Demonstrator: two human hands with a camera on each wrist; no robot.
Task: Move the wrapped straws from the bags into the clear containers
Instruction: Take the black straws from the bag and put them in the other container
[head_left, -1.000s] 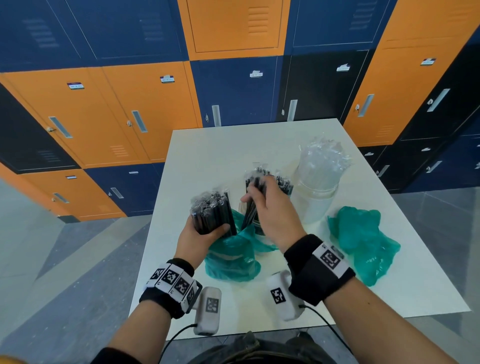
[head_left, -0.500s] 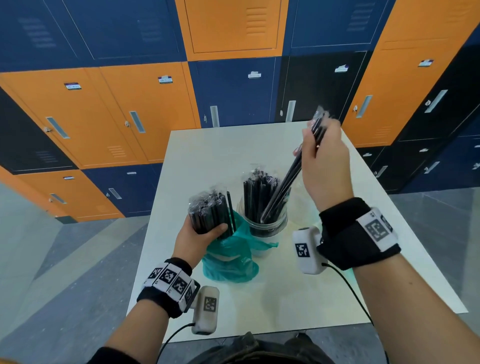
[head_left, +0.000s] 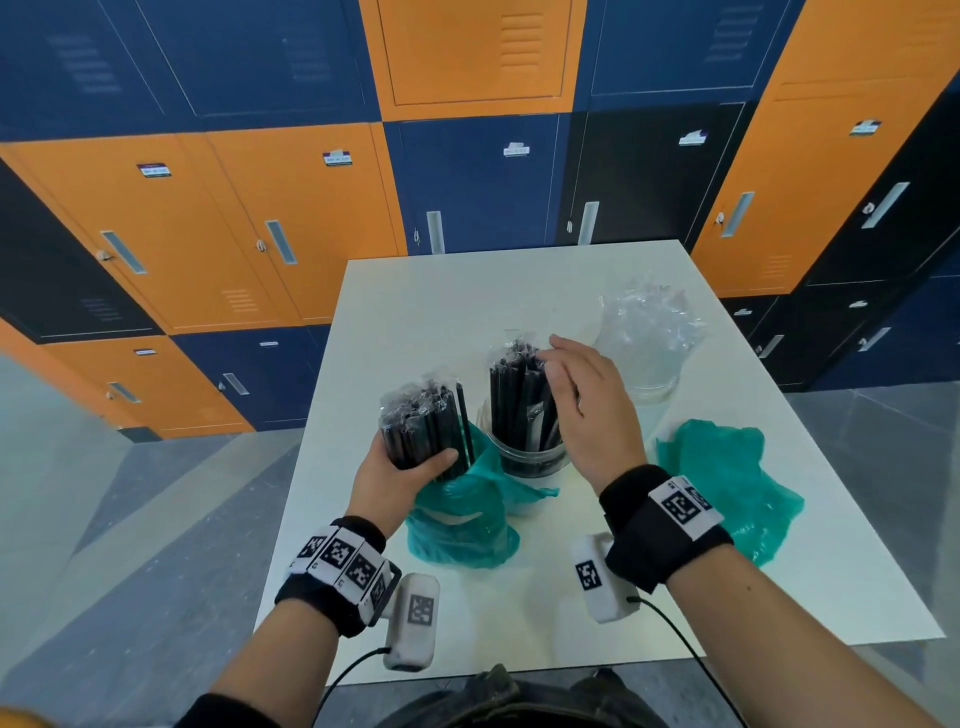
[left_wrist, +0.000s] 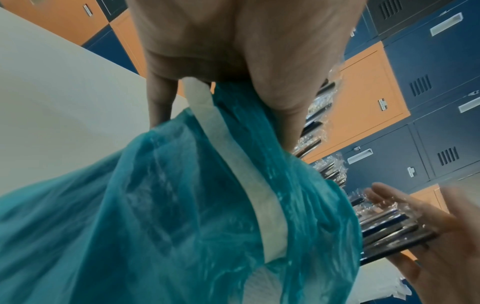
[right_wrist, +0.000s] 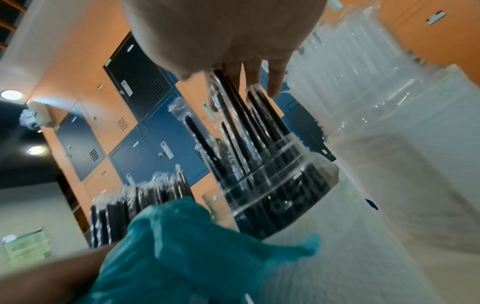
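My left hand (head_left: 410, 467) grips a bundle of black wrapped straws (head_left: 423, 421) that stands up out of a teal bag (head_left: 457, 525). Just right of it, a clear container (head_left: 524, 460) holds more black wrapped straws (head_left: 514, 384). My right hand (head_left: 576, 400) is beside those straws with its fingers straight, the fingertips touching their tops (right_wrist: 272, 86). In the left wrist view the teal bag (left_wrist: 155, 205) hangs below my left hand (left_wrist: 233, 41). The right wrist view shows the container (right_wrist: 275, 185) and the held bundle (right_wrist: 142, 197).
A second clear container (head_left: 649, 379) filled with clear wrapped straws (head_left: 647, 322) stands at the back right of the white table (head_left: 441, 301). A crumpled teal bag (head_left: 727, 483) lies to the right. Orange and blue lockers (head_left: 260, 208) stand behind the table.
Half a second ago my right hand held a few black straws raised high above the container. It has come down, the straws stand in the container, and the fingers have let go.
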